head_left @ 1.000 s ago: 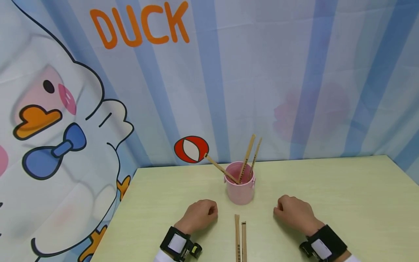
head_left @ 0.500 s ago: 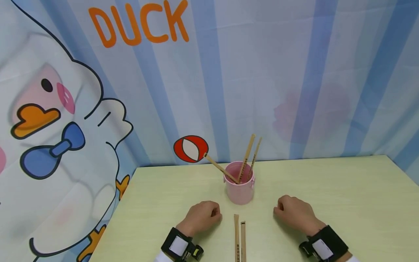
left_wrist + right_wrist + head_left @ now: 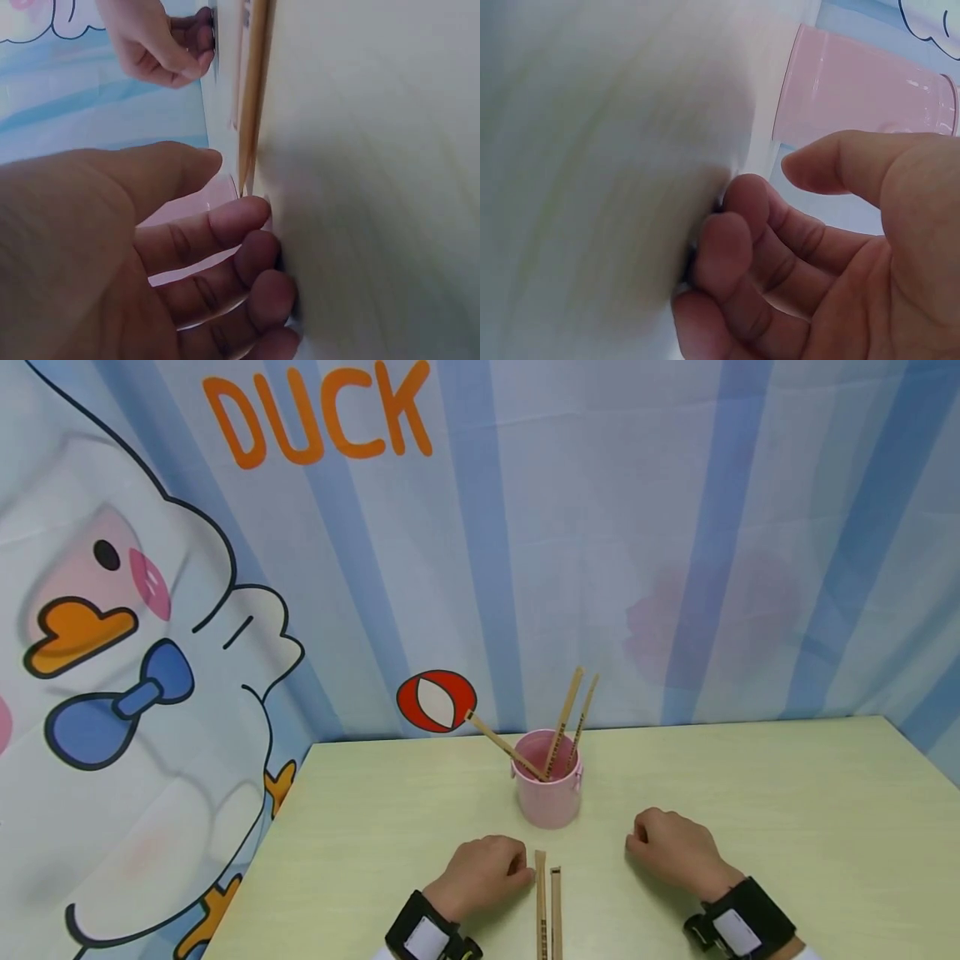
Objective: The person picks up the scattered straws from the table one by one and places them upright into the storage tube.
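Two slim brown sticks with dark print, a left one and a right one, lie side by side on the table, running off the lower edge of the head view. My left hand is just left of them, its thumb and forefinger tips close to the left stick. In the left wrist view its fingers are loosely bent, the thumb apart, nothing between them. My right hand rests on the table at the right, fingers loosely curled around nothing. Behind the lying sticks stands a small pink bucket.
Three similar sticks lean in the bucket, one tilted far left over the rim. A striped curtain with a duck print hangs behind the pale table. Black camera bands sit on both wrists.
My left hand has moved right and a little nearer to me, up to the lying sticks. The right hand, the sticks and the bucket stay in place.
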A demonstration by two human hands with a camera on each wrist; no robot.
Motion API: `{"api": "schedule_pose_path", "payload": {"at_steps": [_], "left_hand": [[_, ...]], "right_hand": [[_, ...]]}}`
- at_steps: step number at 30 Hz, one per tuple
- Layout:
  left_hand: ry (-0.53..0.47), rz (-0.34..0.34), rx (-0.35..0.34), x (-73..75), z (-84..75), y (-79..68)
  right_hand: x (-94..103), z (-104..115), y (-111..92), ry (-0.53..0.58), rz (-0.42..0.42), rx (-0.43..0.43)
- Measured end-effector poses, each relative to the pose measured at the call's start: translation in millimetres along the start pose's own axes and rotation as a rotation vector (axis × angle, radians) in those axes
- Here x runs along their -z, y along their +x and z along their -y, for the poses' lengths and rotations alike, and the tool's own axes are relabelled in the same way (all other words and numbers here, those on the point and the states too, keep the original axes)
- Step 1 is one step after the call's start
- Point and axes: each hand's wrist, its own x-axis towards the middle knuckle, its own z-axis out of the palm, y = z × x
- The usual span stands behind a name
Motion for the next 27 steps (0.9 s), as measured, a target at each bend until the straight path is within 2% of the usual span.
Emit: {"api": "schedule_pose_path", "payload": {"at_steps": [11, 16, 27], "left_hand": [[0.024, -0.004, 0.028, -5.3, -15.0, -3.9], [0.003, -0.017, 0.032, -7.2, -16.9, -4.3], [0.022, -0.042, 0.042, -7.5, -20.9, -6.4]], "right_hand": [[-1.2, 1, -1, -0.006, -0.018, 0.008], [-0.9, 1, -1, -0.008, -0.022, 0.012], [-1.1, 2, -2, 0.003, -0.027, 0.019]]}}
